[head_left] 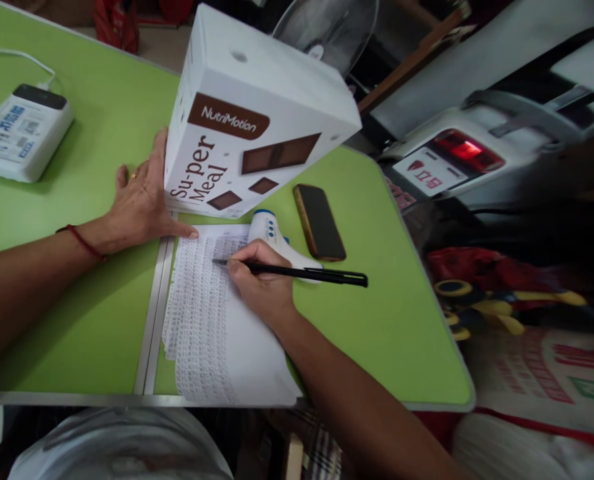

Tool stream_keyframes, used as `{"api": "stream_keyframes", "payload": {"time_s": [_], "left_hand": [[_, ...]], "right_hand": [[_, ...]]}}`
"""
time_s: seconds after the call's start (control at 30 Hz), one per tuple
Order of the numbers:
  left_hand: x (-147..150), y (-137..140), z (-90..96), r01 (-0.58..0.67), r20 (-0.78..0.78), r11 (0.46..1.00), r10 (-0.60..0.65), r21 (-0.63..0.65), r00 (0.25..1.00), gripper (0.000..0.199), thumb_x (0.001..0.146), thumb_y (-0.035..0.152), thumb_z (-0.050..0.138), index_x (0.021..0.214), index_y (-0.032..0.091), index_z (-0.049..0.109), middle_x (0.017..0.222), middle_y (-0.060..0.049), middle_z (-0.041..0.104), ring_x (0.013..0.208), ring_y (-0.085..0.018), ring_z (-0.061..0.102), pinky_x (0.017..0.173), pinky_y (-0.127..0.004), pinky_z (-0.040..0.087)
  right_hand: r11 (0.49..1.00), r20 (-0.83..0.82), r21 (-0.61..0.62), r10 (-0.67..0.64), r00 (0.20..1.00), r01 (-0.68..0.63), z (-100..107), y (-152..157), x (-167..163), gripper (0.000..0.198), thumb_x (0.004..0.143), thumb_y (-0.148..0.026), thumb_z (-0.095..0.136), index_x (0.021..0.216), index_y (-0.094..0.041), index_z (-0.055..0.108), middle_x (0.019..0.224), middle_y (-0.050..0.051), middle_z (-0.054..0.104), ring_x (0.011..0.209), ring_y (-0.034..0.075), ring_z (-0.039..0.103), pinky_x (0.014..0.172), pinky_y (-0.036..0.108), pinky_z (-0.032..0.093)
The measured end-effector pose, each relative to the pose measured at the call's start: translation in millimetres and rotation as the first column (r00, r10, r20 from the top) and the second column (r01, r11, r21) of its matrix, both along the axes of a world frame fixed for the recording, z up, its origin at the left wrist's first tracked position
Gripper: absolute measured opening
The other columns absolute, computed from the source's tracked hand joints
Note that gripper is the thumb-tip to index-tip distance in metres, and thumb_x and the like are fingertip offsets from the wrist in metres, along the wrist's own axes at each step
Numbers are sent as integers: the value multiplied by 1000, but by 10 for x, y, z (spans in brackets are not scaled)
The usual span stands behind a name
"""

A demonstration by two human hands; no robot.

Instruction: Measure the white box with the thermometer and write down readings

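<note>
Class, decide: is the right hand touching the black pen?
Touching: the head view shows the right hand gripping the black pen between thumb and fingers near its tip.

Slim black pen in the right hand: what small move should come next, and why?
Probably one short stroke with the slim black pen: the right hand holds it in a writing grip, tip at dark rows on the white paper sheets, and the left hand has its thumb near their upper corner.

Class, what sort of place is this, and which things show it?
Perhaps a home or small shop room: a green table, a fan behind the white box, and a printed sack at the right.
</note>
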State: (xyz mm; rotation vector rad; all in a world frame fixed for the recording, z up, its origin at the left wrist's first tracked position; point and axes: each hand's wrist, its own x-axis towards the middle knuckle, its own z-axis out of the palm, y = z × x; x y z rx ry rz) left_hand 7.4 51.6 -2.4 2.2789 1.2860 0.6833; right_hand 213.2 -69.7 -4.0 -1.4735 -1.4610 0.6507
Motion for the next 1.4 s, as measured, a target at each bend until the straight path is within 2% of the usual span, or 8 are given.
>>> {"api": "stream_keyframes", "payload": {"time_s": [0.3,0.5,0.67,0.83,1.07,1.4], "left_hand": [[15,-9,23,-8,3,1000,8,0,1000,153,50,83,85,165,29,1,160,-16,44,147,-49,39,122,-74,15],[14,6,3,-21,-26,1000,21,7,999,148,50,85,84,164,31,7,161,-15,42,148,-49,38,122,-73,16],[14,14,-8,-12,-7,1000,13,8,1000,156,48,82,87,164,28,-2,161,-18,41,148,-48,38,121,-74,17],[19,6,-5,-23,-9,999,23,26,1000,147,49,82,86,163,30,10,161,-16,42,147,-49,40,122,-73,18],[71,-46,125,-61,-76,996,57,-57,995,159,44,64,95,164,24,-1,163,-19,39,149,-46,38,124,-68,16],[25,-26,58,-19,-28,999,18,-44,999,149,50,86,82,164,31,5,163,-14,39,150,-50,33,124,-69,11]], "right_hand": [[1000,-14,3,10,1000,-10,6,-4,-3,9,66,-25,56,59,-24,51,49,-6,50,46,10,39,45,25,33],[999,13,32,-24,1000,24,11,4,4,10,67,-27,55,58,-25,52,49,-6,50,48,10,40,47,26,35],[1000,25,-2,-11,1000,11,8,4,7,9,66,-26,55,58,-25,51,48,-7,48,47,10,38,47,26,34],[1000,11,15,-13,1000,13,1,2,20,10,66,-27,55,58,-25,50,48,-7,47,47,10,38,47,26,35],[1000,21,10,-30,999,30,12,3,17,9,66,-27,56,58,-25,52,49,-6,50,48,11,39,47,27,36],[999,36,33,-31,999,30,-17,-12,38,10,68,-25,56,60,-25,50,51,-6,48,50,11,41,48,27,35]]}}
